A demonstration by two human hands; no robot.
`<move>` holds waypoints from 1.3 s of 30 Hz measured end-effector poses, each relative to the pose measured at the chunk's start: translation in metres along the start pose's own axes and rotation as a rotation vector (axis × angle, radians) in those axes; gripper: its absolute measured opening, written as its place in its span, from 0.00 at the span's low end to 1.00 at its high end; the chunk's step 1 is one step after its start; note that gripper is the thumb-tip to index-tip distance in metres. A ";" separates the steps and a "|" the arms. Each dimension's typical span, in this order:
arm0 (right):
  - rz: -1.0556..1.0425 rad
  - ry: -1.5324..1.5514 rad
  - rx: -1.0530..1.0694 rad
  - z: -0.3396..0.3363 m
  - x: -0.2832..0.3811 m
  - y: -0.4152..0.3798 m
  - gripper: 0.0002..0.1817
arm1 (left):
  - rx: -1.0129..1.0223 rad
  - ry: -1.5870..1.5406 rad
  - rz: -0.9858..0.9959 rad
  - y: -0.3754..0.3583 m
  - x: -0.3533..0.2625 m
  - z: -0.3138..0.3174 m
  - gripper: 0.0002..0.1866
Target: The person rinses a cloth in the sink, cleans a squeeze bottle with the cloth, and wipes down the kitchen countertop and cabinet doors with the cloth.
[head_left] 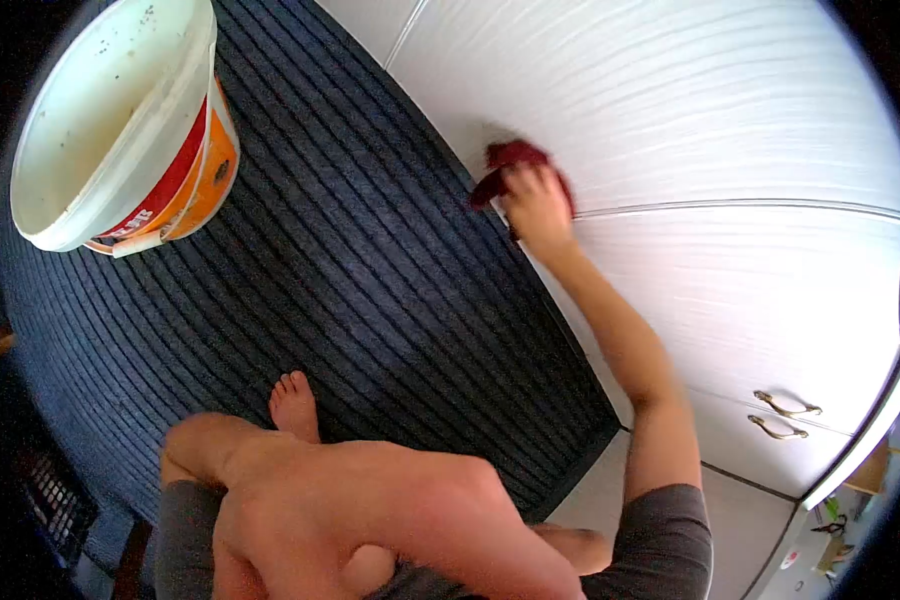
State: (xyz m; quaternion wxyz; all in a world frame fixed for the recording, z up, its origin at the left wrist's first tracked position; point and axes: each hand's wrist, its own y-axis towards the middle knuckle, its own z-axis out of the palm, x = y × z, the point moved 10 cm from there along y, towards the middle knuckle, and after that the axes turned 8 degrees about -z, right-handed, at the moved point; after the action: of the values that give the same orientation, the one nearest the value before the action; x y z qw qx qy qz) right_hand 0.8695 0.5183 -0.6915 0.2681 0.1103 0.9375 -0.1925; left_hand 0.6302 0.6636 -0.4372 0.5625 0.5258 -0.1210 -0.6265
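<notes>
My right hand [538,208] is stretched out and pressed against the low part of a white cabinet door [690,110], shut on a dark red cloth [510,160] that lies flat against the door. The cloth sticks out above and to the left of my fingers. My left hand is out of sight; only my bent bare leg [370,500] and bare foot [295,405] show at the bottom, on the mat.
A white plastic bucket [90,110] with a red and orange label stands at the upper left on a dark ribbed floor mat [370,270]. Two brass handles [782,418] sit on the cabinet fronts at the right. Pale floor tile [740,520] shows beyond the mat's corner.
</notes>
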 end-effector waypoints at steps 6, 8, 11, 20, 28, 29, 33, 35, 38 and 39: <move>0.353 -0.466 -0.613 -0.273 -0.166 -0.099 0.12 | -0.010 -0.050 0.098 0.011 -0.009 -0.006 0.32; 0.477 -0.706 -0.686 -0.327 -0.202 -0.108 0.11 | -0.131 -0.066 0.247 0.017 -0.018 -0.014 0.31; 0.588 -0.861 -0.790 -0.348 -0.219 -0.077 0.11 | -0.508 -0.212 0.478 0.007 -0.017 -0.026 0.26; 0.454 -0.428 -0.597 -0.206 -0.154 0.118 0.11 | -0.578 -0.182 0.787 -0.022 -0.039 -0.053 0.29; -0.159 -0.171 -0.020 0.014 0.002 0.179 0.16 | -0.369 -0.046 0.681 -0.026 -0.068 -0.058 0.25; -0.171 -0.135 0.000 0.011 0.005 0.166 0.16 | -0.364 -0.087 0.630 -0.027 -0.067 -0.058 0.24; -0.080 0.037 -0.087 -0.046 -0.034 0.080 0.13 | -0.444 -0.431 0.276 -0.035 -0.045 -0.047 0.23; 0.069 0.014 -0.260 -0.115 -0.081 0.028 0.09 | -0.409 -0.378 0.298 -0.030 -0.046 -0.047 0.25; 0.301 -0.251 -0.461 -0.219 -0.155 -0.044 0.15 | -0.306 -0.129 0.526 -0.023 -0.062 -0.046 0.26; 0.268 -0.366 -0.495 -0.262 -0.165 -0.051 0.15 | -0.283 -0.128 0.541 -0.021 -0.064 -0.048 0.26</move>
State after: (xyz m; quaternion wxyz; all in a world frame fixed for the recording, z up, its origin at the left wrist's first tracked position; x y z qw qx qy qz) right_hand 0.8705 0.5656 -0.3813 0.4735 0.1277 0.8693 0.0611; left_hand 0.6449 0.7450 -0.4394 0.7677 0.3503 -0.2034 -0.4966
